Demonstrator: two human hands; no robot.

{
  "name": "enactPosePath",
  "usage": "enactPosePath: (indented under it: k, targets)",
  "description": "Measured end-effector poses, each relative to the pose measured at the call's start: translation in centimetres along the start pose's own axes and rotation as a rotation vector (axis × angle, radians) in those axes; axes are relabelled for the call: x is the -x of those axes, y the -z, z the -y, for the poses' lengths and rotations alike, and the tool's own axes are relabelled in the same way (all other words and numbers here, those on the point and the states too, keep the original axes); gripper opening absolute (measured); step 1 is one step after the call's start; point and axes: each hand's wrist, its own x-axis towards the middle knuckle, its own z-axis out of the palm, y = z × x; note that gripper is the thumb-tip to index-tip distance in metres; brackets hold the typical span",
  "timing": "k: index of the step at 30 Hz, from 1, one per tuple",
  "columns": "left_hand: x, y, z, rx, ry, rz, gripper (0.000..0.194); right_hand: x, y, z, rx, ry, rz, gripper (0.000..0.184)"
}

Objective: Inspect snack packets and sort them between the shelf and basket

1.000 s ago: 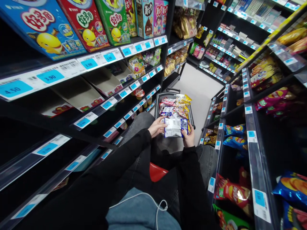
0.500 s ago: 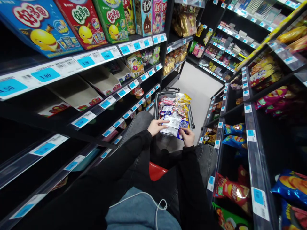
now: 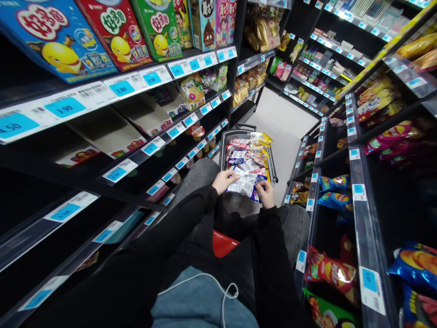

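Note:
Between my hands is a white and blue snack bag (image 3: 245,183), held over the near end of a grey shopping basket (image 3: 222,148). My left hand (image 3: 223,181) pinches the bag's left edge with thumb and fingers. At the opposite edge, my right hand (image 3: 266,193) grips the bag's blue right side. Beyond it, several more snack bags (image 3: 254,157) in yellow, pink, white and blue fill the basket. The print on the held bag is too small to read.
Shelves with blue price tags (image 3: 152,79) and snack boxes (image 3: 160,34) line my left. On my right, shelves hold chip bags (image 3: 334,273). A red stool (image 3: 223,245) shows between my legs. Pale floor (image 3: 283,114) runs ahead to more stocked shelves.
The held bag has tilted slightly, its lower right corner now hanging a little lower. Both hands keep their hold and have shifted only slightly.

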Motion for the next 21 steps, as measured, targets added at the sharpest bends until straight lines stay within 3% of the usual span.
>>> enactPosePath:
  k: [4, 7, 11, 14, 18, 21]
  targets:
    - [-0.1, -0.3, 0.38, 0.237, 0.062, -0.038, 0.026, 0.04, 0.28, -0.04, -0.042, -0.009, 0.002, 0.019]
    - [0.08, -0.45, 0.14, 0.455, 0.142, -0.052, 0.04, 0.16, 0.46, -0.24, -0.122, -0.028, -0.022, 0.021]
    - [0.28, -0.47, -0.38, 0.702, 0.291, 0.025, 0.06, 0.32, 0.46, -0.16, -0.273, -0.043, -0.049, 0.037]
    - [0.27, -0.5, -0.26, 0.862, 0.367, 0.09, 0.047, 0.34, 0.32, 0.17, -0.388, -0.054, -0.016, 0.047]
    - [0.37, -0.6, 0.16, 0.915, 0.485, 0.204, 0.021, 0.28, 0.11, 0.2, -0.462, -0.089, -0.008, 0.059]
    - [0.66, -0.54, 0.19, 0.995, 0.516, 0.385, 0.024, 0.22, 0.05, -0.22, -0.488, -0.176, 0.057, 0.051]
